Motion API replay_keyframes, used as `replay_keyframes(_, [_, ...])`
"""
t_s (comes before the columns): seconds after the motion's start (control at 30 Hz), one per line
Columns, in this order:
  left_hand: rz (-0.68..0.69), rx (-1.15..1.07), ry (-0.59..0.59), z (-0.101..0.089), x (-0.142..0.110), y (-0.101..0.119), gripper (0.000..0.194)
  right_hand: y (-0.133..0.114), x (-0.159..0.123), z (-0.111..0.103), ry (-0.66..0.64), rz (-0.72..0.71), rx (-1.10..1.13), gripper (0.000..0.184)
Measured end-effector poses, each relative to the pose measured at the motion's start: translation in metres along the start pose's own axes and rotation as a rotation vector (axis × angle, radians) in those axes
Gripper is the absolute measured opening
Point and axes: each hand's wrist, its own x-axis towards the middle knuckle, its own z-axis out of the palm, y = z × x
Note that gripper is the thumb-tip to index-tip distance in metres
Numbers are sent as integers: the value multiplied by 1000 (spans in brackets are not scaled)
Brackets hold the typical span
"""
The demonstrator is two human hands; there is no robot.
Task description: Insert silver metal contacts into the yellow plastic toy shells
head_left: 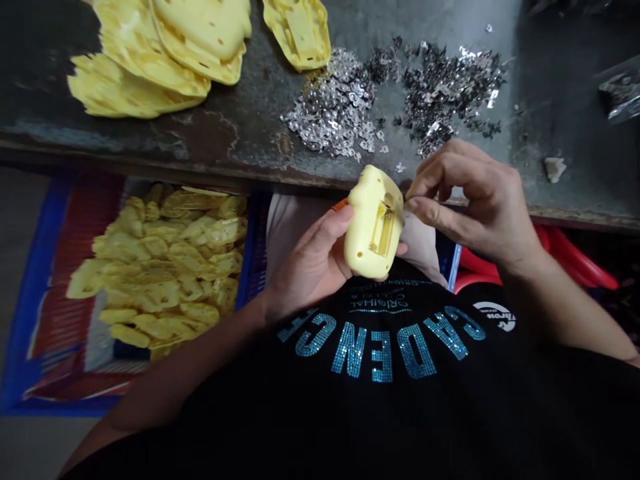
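My left hand grips a yellow plastic housing in front of my chest, its slotted battery compartment facing up. A bit of something orange shows by the left thumb. At the housing's right edge, my right hand is closed in a pinch; what sits between thumb and finger is too small to make out. Beyond the hands, on the workbench, lie a pile of small shiny metal contact pieces and a second, darker pile of metal pieces.
Yellow plastic shells are stacked at the bench's far left, with one shell beside the metal pieces. Below, a blue crate holds many yellow shells. A clear plastic bag lies far right. Something red is under the bench.
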Motion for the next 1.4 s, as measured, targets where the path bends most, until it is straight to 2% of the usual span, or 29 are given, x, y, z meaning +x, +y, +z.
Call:
replay_keyframes(0.13, [-9,-27,-20,1,1,3,50,-1,-15,15,145,-67,-76,12])
replay_keyframes(0.27, [-5,-31,-57,2,1,3,54,-6,-25,31,279,-224,-217,18])
replay_keyframes(0.4, [1,-14,-65,1,0,-1,64,-7,-30,39,315,-316,-296,20])
replay_keyframes(0.57, [88,46,-32,2,-3,-5,66,-8,-31,39,302,-218,-111,27])
replay_keyframes(0.73, [85,64,-44,2,-4,-4,58,-7,-30,33,306,-275,-153,27])
replay_keyframes(0.9, [117,168,-45,2,-6,-4,49,-9,-21,19,172,-128,122,15])
replay_keyframes(0.97, [160,208,-15,2,-8,-6,45,-11,-15,13,132,-134,86,10])
replay_keyframes(1.1, [186,227,43,1,-10,-9,43,-14,-7,10,91,-232,-160,5])
replay_keyframes(1.23, [137,180,6,-3,-6,-10,46,-14,-7,15,44,-101,-107,10])
replay_keyframes(1.4, [115,138,-33,-4,-3,-8,44,-9,-12,25,157,-28,125,11])
